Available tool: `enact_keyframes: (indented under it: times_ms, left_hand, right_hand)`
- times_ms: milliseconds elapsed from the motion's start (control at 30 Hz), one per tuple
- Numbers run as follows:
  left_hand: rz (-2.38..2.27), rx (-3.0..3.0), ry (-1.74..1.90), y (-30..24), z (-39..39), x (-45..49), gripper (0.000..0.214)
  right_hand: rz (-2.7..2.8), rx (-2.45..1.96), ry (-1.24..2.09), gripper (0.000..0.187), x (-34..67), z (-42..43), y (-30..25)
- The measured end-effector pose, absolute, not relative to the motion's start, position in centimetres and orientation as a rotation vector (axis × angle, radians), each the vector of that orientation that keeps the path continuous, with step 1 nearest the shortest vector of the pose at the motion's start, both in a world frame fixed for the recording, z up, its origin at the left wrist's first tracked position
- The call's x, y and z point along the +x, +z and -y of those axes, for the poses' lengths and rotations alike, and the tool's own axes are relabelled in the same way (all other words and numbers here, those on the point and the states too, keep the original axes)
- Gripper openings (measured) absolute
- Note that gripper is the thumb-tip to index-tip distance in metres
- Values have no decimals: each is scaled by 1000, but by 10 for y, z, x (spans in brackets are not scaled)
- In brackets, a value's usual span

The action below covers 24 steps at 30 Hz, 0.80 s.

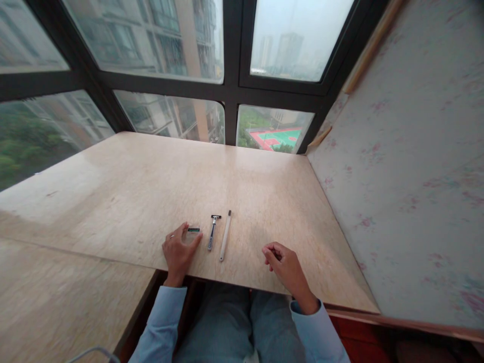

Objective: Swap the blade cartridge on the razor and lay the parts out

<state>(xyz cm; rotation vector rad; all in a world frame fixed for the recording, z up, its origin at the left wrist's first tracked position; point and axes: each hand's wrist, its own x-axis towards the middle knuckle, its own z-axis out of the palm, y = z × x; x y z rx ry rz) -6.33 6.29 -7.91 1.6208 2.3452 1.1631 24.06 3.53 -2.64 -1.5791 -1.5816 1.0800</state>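
Observation:
My left hand has its thumb and fingers around a small clear case with a dark label strip, down on the table. Just right of it lies a razor with a dark head and a blue-and-silver handle, its head pointing toward the window. Beside the razor is a white toothbrush with dark bristles at its far end. Over the table to the right, my right hand is curled into a loose fist, apart from these things, and nothing shows in it.
The pale marble-look tabletop runs back to dark window frames. A wall with flowered paper bounds the right side. Toward the lower left the table edge has a dark gap, and a grey cable lies near the bottom.

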Motion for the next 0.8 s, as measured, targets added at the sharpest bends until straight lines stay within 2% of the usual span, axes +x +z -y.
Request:
enact_keyframes:
  times_ms: [200, 433, 633, 800]
  left_hand:
    - [-2378, 1642, 1161, -81, -64, -63, 48]
    - [-2319, 1614, 1294, -78, -63, -63, 55]
    - [-2283, 1569, 1785, -58, -43, -37, 28]
    - [-1763, 1900, 1723, -37, -16, 41, 9]
  right_hand:
    - [1594, -1521, 1062, 29, 260, -15, -53]
    - [1555, -1468, 1051, 29, 278, 12, -25]
    - [1448, -1297, 841, 13, 299, 50, 49]
    - [1413, -1077, 730, 13, 316, 75, 79]
